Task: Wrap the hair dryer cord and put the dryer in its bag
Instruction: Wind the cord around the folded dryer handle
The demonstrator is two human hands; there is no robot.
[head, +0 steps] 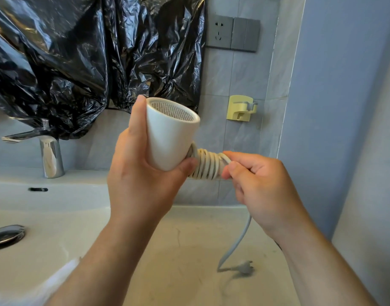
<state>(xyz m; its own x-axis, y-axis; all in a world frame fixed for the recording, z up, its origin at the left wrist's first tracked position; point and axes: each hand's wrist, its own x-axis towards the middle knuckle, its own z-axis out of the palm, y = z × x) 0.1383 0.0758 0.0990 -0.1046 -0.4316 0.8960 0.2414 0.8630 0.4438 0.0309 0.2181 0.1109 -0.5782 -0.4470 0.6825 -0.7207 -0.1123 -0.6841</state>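
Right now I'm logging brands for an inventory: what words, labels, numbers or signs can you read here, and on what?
No text can be read. The hair dryer shows no brand or label on this side; its cord, the plug, the wall socket and the yellow holder bear no legible marks.

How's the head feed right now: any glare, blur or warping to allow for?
Head view: wide-angle warp bends the wall edge; glare on the black plastic sheet and faucet; lower-left corner smeared; hair dryer, wrapped cord, left hand and right hand sharp; plug throws a soft shadow on the counter.
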